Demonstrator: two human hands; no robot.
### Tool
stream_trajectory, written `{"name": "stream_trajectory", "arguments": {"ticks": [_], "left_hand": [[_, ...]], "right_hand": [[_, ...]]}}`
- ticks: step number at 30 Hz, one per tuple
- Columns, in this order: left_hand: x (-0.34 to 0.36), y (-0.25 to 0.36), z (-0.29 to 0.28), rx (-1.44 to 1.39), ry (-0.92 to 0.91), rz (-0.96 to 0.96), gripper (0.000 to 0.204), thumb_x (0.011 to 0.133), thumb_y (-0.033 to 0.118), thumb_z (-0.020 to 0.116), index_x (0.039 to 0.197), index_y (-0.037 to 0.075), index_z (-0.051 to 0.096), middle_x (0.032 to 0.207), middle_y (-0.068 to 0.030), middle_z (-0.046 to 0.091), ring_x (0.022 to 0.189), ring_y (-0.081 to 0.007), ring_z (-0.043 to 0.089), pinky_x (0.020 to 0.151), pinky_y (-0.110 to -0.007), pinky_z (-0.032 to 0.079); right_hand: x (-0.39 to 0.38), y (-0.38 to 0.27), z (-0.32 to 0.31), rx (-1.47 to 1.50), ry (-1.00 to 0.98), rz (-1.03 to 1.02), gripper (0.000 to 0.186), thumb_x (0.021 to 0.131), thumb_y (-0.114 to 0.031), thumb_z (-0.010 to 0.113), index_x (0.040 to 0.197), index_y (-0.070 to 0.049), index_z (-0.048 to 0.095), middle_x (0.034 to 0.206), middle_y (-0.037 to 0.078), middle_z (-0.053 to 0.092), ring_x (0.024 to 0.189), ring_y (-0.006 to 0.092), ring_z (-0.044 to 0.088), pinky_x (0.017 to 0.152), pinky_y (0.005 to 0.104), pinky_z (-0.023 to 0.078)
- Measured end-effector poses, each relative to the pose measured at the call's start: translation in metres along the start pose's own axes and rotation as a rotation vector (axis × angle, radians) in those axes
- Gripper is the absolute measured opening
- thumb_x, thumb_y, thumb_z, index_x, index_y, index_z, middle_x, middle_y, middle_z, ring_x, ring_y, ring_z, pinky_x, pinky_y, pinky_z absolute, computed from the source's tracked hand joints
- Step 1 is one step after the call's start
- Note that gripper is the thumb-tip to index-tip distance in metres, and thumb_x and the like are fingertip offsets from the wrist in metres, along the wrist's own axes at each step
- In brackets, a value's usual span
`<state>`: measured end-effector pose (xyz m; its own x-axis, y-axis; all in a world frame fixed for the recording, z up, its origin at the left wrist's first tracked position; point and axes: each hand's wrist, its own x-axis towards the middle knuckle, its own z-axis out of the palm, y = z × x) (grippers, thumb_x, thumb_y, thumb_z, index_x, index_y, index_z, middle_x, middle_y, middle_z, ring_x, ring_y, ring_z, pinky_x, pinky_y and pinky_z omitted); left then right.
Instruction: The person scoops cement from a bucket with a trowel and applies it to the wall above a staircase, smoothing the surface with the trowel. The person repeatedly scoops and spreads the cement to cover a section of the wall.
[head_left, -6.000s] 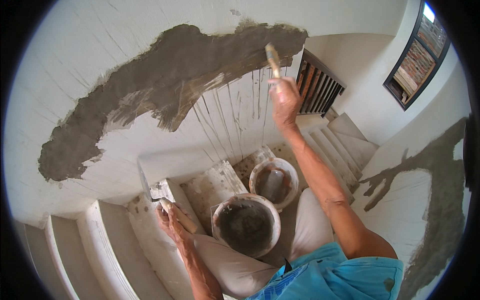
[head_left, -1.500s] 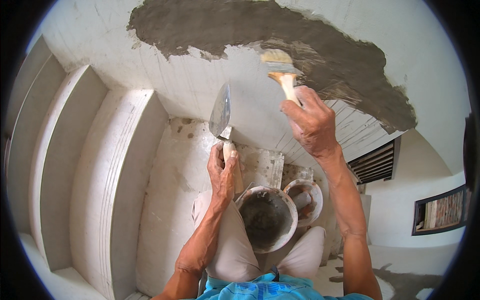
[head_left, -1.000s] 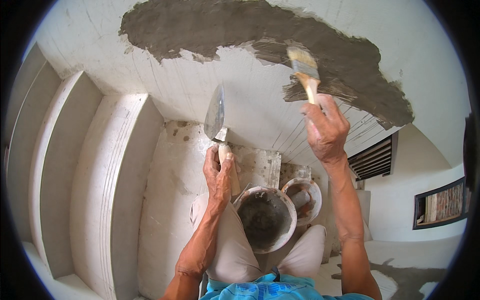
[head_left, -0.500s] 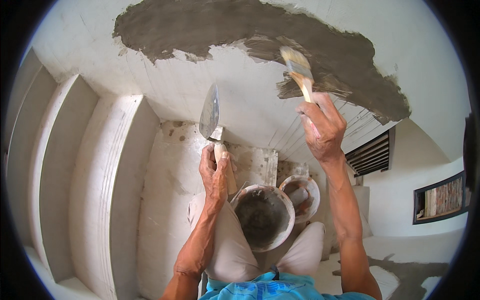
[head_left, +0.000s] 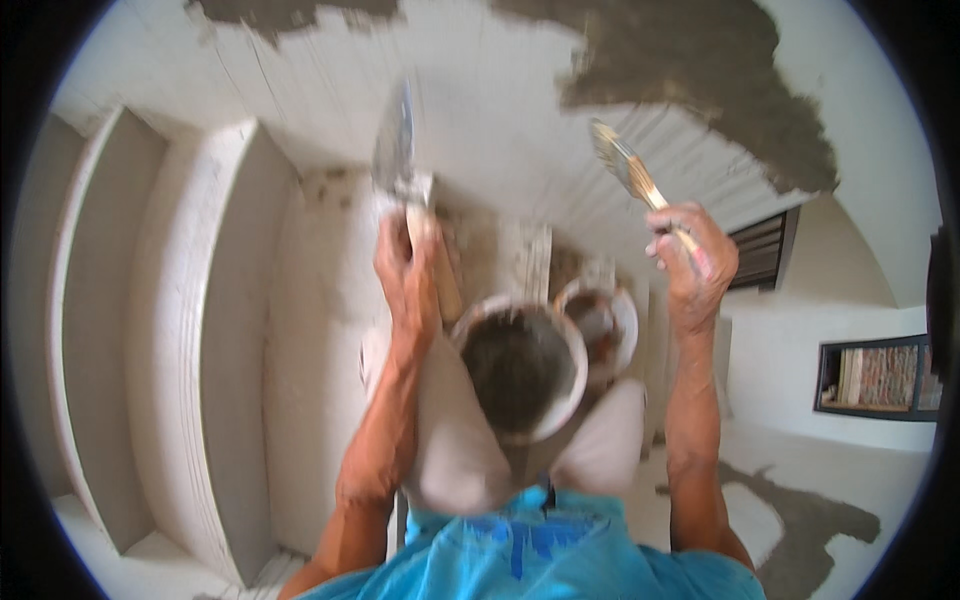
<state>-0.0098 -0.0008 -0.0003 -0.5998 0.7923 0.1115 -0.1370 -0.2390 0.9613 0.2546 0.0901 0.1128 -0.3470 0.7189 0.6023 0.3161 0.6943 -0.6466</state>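
My left hand [head_left: 408,265] is closed round the wooden handle of a pointed trowel [head_left: 396,140], whose metal blade stands up in front of the wall, blurred by motion. In my right hand [head_left: 695,255] is a paintbrush [head_left: 630,165] with a wooden handle, its bristles up and to the left, apart from the wall. Dark grey wet plaster [head_left: 700,75] covers an uneven patch of the white wall [head_left: 480,100]. A bucket [head_left: 575,400] of grey mix stands between my knees, and a second, smaller bucket [head_left: 632,335] sits just behind it to the right.
Pale concrete steps [head_left: 225,330] rise on the left. To the right are a dark slatted opening [head_left: 765,245] and a dark-framed window [head_left: 875,375]. A grey plaster patch [head_left: 810,520] marks the pale surface at lower right.
The paintbrush has come off the wet plaster, moving right and slightly down, and has turned edge-on. My left hand and the trowel sit higher in the picture. The whole view has shifted.
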Motion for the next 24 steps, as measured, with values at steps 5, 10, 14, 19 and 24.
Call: {"name": "stream_trajectory", "arguments": {"ticks": [5, 10, 14, 19, 24], "left_hand": [[-0.008, 0.018, 0.0, -0.014, 0.033, -0.068, 0.041, 0.095, 0.028, 0.068, 0.12, -0.001, 0.054, 0.09, -0.0114, 0.063, 0.065, -0.0182, 0.064, 0.053, -0.031, 0.054], [-0.003, 0.013, 0.007, -0.028, -0.003, -0.071, 0.044, 0.095, 0.028, 0.07, 0.122, -0.002, 0.054, 0.092, -0.012, 0.065, 0.066, -0.0179, 0.064, 0.055, -0.031, 0.055], [-0.003, 0.01, 0.006, -0.028, 0.012, -0.071, 0.043, 0.095, 0.028, 0.07, 0.121, -0.003, 0.054, 0.091, -0.0119, 0.065, 0.065, -0.017, 0.064, 0.054, -0.03, 0.054], [-0.001, 0.009, 0.005, -0.028, -0.009, -0.057, 0.043, 0.095, 0.029, 0.07, 0.12, -0.002, 0.055, 0.089, -0.0118, 0.065, 0.065, -0.0174, 0.064, 0.054, -0.031, 0.054], [-0.004, 0.013, 0.003, -0.011, -0.018, -0.069, 0.043, 0.095, 0.025, 0.068, 0.124, -0.004, 0.051, 0.09, -0.0112, 0.065, 0.066, -0.0158, 0.062, 0.052, -0.031, 0.053]], "right_hand": [[-0.054, -0.029, 0.003, 0.208, -0.496, 0.571, 0.022, 0.078, -0.003, 0.062, 0.098, 0.0, 0.072, 0.081, 0.009, 0.068, 0.064, 0.0119, 0.06, 0.063, 0.0281, 0.05], [-0.13, 0.01, 0.049, 0.058, -0.729, 0.405, 0.017, 0.079, -0.003, 0.064, 0.095, -0.003, 0.07, 0.076, 0.016, 0.067, 0.066, 0.0308, 0.065, 0.064, 0.0358, 0.052], [-0.184, 0.044, 0.093, -0.074, -0.689, 0.274, 0.012, 0.081, -0.003, 0.065, 0.093, -0.003, 0.068, 0.079, 0.02, 0.069, 0.073, 0.0396, 0.067, 0.066, 0.044, 0.053], [-0.215, 0.074, 0.115, -0.21, -0.696, 0.295, 0.013, 0.085, -0.005, 0.063, 0.097, -0.003, 0.069, 0.083, 0.022, 0.07, 0.077, 0.04, 0.07, 0.066, 0.0465, 0.054], [-0.223, 0.077, 0.111, -0.2, -0.632, 0.293, 0.013, 0.084, -0.005, 0.064, 0.096, -0.003, 0.069, 0.083, 0.022, 0.07, 0.076, 0.0404, 0.07, 0.067, 0.047, 0.054]]}}
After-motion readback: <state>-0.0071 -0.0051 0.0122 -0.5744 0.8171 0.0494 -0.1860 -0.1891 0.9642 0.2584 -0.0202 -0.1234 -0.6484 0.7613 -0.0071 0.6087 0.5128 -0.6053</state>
